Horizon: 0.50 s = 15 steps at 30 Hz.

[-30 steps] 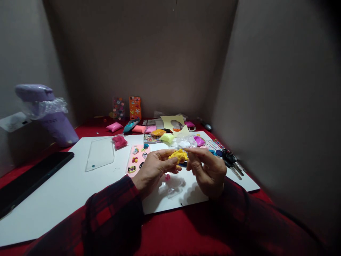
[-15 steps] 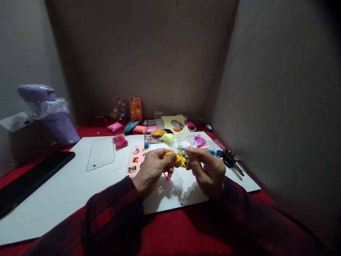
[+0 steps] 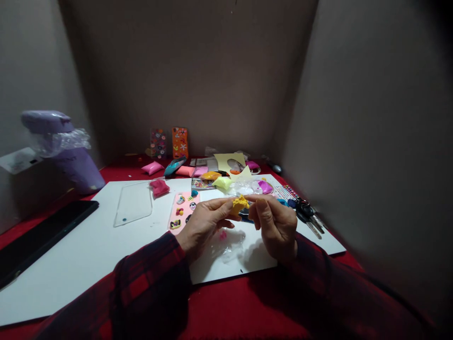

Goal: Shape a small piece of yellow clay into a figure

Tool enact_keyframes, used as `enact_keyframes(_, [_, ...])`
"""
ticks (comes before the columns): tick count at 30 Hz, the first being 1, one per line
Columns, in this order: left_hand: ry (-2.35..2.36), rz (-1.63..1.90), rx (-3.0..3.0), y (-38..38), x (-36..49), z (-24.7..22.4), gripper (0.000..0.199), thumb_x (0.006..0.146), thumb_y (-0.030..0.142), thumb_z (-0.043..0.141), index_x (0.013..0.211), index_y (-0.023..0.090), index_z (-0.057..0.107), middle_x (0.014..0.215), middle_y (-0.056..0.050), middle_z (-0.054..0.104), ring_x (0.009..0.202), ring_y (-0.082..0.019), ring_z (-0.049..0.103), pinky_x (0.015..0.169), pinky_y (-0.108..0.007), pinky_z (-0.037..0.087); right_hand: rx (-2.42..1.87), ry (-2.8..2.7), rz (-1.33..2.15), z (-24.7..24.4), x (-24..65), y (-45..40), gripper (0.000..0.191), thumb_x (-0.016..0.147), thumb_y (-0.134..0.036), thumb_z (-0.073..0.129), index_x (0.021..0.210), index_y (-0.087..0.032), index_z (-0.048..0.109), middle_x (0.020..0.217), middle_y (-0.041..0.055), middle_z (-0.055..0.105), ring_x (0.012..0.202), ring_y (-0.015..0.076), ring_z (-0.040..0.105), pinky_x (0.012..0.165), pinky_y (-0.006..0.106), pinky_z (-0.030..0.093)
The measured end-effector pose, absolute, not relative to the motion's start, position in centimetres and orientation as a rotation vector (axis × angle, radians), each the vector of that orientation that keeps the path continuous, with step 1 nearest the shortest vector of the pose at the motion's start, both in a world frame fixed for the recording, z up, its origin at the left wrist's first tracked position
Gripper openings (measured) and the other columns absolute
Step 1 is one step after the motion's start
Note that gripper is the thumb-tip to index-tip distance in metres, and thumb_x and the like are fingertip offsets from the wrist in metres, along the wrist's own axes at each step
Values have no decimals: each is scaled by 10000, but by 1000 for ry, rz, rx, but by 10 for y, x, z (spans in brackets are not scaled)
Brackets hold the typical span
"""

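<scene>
On the red surface (image 3: 219,307) lies a big white board (image 3: 88,250). Above it are the left hand (image 3: 201,224) and right hand (image 3: 278,224). The left hand's grip pinches a small yellow lump (image 3: 239,206) between the hands; I cannot tell if the right hand's grip does too.

Beyond the keys (image 3: 305,208) sits, perhaps, a mouse (image 3: 277,168).

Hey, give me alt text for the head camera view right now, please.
A person's left hand pinches a yellow lump, with the right hand at its edge, above a white board. A decorated pink case and a clear case lie on the board, with colourful packets behind.
</scene>
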<state>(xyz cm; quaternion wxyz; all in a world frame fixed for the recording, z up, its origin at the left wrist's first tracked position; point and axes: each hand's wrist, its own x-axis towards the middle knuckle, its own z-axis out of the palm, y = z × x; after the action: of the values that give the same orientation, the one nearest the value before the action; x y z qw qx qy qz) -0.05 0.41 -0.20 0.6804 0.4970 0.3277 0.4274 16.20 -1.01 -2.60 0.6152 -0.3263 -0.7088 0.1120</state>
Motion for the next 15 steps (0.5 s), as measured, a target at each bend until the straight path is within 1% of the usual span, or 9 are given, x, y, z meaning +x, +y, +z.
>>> enact_keyframes(2, [718, 956, 1092, 5, -2, -2, 359, 739, 326, 683, 1040, 134, 650, 955, -106, 659, 813, -155, 597, 653, -224, 419, -757, -1639, 235, -26, 162, -10, 220, 936, -217, 449, 1040, -173, 637, 626, -2, 542, 580, 120, 553, 569, 262, 472])
enact_keyframes(4, [683, 979, 1046, 6, -2, -3, 392, 720, 270, 704, 1081, 141, 625, 930, -100, 659, 802, -152, 595, 673, -235, 420, -761, -1643, 211, -25, 161, -10, 192, 921, -198, 479, 1022, -174, 640, 637, -4, 546, 583, 114, 551, 582, 259, 470])
enact_keyframes(7, [671, 1005, 971, 5, 0, -3, 521, 665, 179, 744, 1154, 156, 567, 848, -73, 658, 736, -139, 590, 694, -257, 422, -767, -1652, 166, -24, 160, -10, 144, 895, -170, 529, 984, -172, 641, 730, 10, 597, 618, 109, 557, 587, 250, 460])
enact_keyframes(8, [677, 1007, 960, 5, 1, -3, 533, 652, 154, 748, 1152, 149, 563, 826, -65, 653, 726, -135, 585, 702, -262, 422, -772, -1655, 146, -23, 159, -9, 132, 884, -164, 548, 978, -171, 639, 763, 14, 609, 631, 109, 558, 585, 247, 454])
enact_keyframes(10, [683, 999, 966, 4, 2, -2, 471, 643, 121, 740, 1090, 121, 592, 820, -60, 638, 741, -133, 576, 714, -264, 418, -784, -1661, 116, -23, 159, -8, 111, 860, -158, 584, 959, -170, 633, 794, 15, 615, 630, 106, 547, 563, 241, 438])
enact_keyframes(13, [675, 980, 987, 3, 2, 0, 352, 652, 98, 713, 993, 102, 627, 894, -70, 624, 805, -141, 567, 723, -261, 411, -807, -1668, 103, -24, 159, -6, 45, 840, -165, 614, 884, -169, 618, 748, -1, 594, 577, 95, 507, 519, 234, 407])
enact_keyframes(15, [668, 964, 996, 3, 2, 0, 318, 663, 100, 702, 974, 103, 634, 936, -76, 621, 819, -141, 561, 728, -262, 409, -816, -1664, 113, -25, 159, -6, 3, 846, -170, 606, 848, -172, 605, 718, -7, 579, 572, 94, 500, 523, 234, 403])
